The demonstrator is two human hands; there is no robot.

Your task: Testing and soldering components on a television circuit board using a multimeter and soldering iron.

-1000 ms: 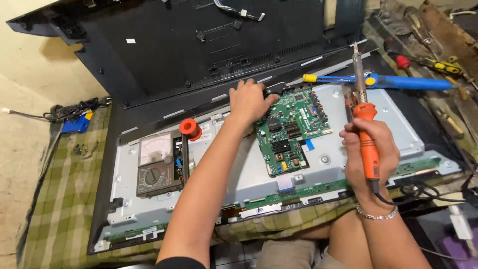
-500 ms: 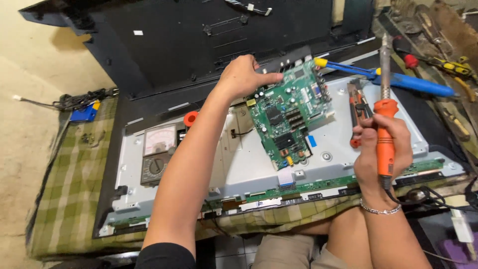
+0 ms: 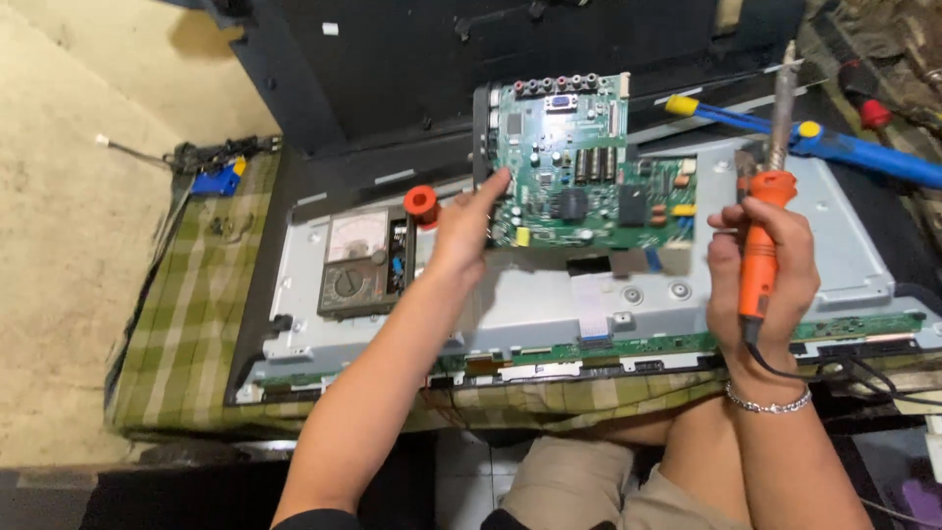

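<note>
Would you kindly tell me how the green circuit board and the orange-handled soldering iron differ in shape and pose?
The green circuit board is flat, broad and studded with components; the orange-handled soldering iron is a slim rod. The board is tilted up on edge by the left hand at its left side; the iron stands upright, tip up, wrapped in the right hand. Both hang over the grey metal panel.

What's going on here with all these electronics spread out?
A person is working over an opened flat-screen set, its metal back panel lying on a checked cloth. The left hand tilts up a green circuit board by its edge. The right hand grips an orange-handled soldering iron, tip pointing up and away from the board. A multimeter and an orange spool sit to the left, a blue tool behind.
</note>
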